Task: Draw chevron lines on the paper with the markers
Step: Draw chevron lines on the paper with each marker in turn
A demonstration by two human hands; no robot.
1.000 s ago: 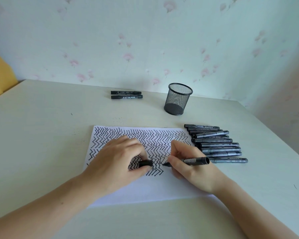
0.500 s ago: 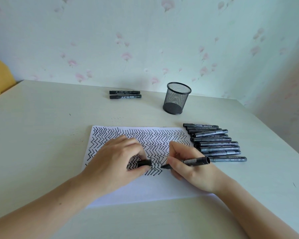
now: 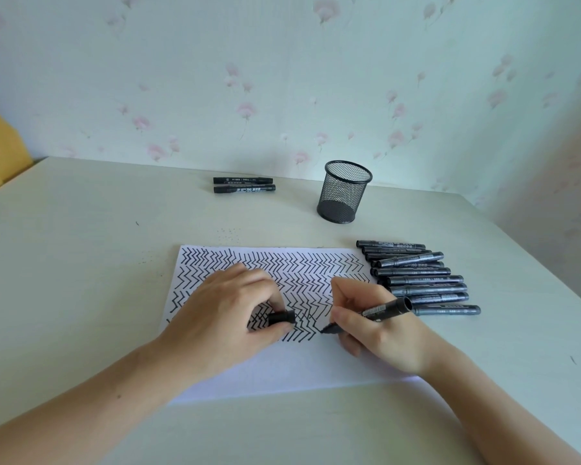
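A white sheet of paper (image 3: 302,367) lies on the table, its upper part filled with rows of black chevron lines. My right hand (image 3: 379,327) grips an uncapped black marker (image 3: 383,310), whose tip touches the paper just right of the lowest chevrons. My left hand (image 3: 228,317) rests on the sheet and pinches the black marker cap (image 3: 281,317) between thumb and fingers. The hands hide part of the drawn pattern.
Several black markers (image 3: 420,280) lie in a row right of the paper. Two more markers (image 3: 244,184) lie at the back near the wall. An empty black mesh pen cup (image 3: 344,193) stands behind the paper. The table edge runs along the right.
The marker tip has shifted slightly down and left on the paper, by the lowest chevron row. My left hand has stayed in place with the cap.
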